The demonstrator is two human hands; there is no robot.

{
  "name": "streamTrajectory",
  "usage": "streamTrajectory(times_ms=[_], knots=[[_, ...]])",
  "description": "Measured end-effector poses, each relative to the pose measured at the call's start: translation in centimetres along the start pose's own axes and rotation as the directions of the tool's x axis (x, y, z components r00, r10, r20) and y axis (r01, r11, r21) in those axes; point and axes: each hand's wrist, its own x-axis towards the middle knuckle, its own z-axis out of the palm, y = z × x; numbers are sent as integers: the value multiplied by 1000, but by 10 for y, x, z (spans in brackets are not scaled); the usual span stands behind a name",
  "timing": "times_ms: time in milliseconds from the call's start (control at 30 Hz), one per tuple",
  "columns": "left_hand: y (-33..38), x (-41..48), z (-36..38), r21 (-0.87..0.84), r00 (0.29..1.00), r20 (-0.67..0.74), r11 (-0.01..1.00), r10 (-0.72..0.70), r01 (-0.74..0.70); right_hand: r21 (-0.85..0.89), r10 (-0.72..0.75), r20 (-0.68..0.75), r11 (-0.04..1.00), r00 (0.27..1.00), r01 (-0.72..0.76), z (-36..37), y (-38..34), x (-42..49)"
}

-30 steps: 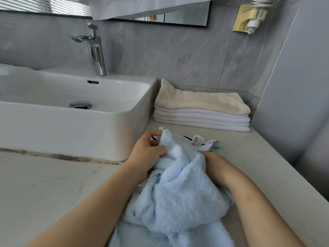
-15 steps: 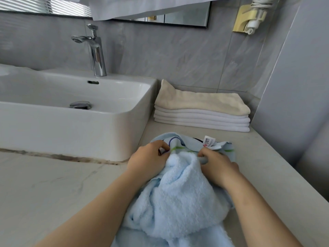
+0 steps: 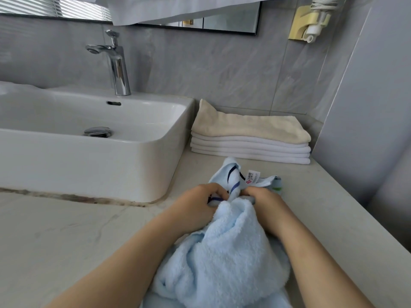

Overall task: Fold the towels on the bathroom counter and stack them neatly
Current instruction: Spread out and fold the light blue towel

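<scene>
On the counter (image 3: 66,241), near its front edge and to the right of the sink (image 3: 93,156), your two hands meet over a bunched light blue towel (image 3: 222,258). Your left hand (image 3: 198,203) has its fingers curled round the towel's upper hem, where dark blue stripes show, and your right hand (image 3: 264,201) pinches the same hem just beside it, so both hands grip the cloth. A white label (image 3: 252,177) stands up from the hem just beyond your knuckles. Most of the towel lies crumpled between your forearms and runs toward the counter's front edge. Toward the back right corner of the counter, well apart from your hands, sits a neat stack of folded towels (image 3: 249,145): a cream one on top of several white ones. A chrome tap (image 3: 117,65) rises behind the sink basin.
</scene>
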Motion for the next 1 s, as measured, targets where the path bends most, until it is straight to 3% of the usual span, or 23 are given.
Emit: streamTrajectory(times_ms=[100, 167, 233, 300, 367, 400, 467, 533, 600, 667, 733, 767, 867, 1000], knots=[[-1, -1, 2, -61, 990, -140, 998, -11, 2, 30, 13, -86, 999, 996, -10, 1, 5, 2], [-4, 0, 0, -39, 961, -275, 999, -22, 12, 27, 45, -242, 999, 969, -40, 0, 10, 4], [-8, 0, -5, 10, 906, -422, 999, -27, 35, 77, 72, -435, 996, 898, -42, -3, 16, 4], [-13, -1, -10, 42, 837, -547, 999, 1, 26, 139, 82, -618, 990, 782, 6, -10, 21, 3], [-16, -3, -11, 131, 800, -597, 991, 51, 34, 75, 63, -701, 997, 710, -15, -16, 24, 1], [-17, -3, -10, 197, 810, -582, 979, 73, 53, -38, 34, -668, 996, 743, -80, -16, 26, 1], [-15, -5, -8, 238, 842, -534, 969, 75, 64, -236, 52, -462, 955, 885, -179, -10, 25, 0], [-7, -4, -13, 181, 859, -505, 983, 84, 10, -259, 87, -303, 951, 949, -170, -7, 21, -1], [4, -1, -18, 234, 927, -345, 970, 144, -63, -194, 37, -301, 976, 953, -99, -6, 19, -2], [13, 5, -20, 335, 999, -10, 941, 51, -45, -98, 73, -328, 989, 942, -111, -7, 20, -4], [21, 8, -19, 335, 958, 248, 941, -143, 53, -128, 96, -380, 979, 920, -155, -8, 24, -4], [23, 12, -19, 308, 936, 283, 944, -210, 118, -153, 89, -406, 975, 910, -163, -8, 29, -3], [24, 30, -18, 306, 933, 170, 917, -318, 257, -169, 49, -425, 977, 904, -132, -8, 39, 2], [11, 52, -16, 359, 973, 11, 909, -229, 210, -208, 18, -277, 975, 961, -79, -14, 49, 17]])
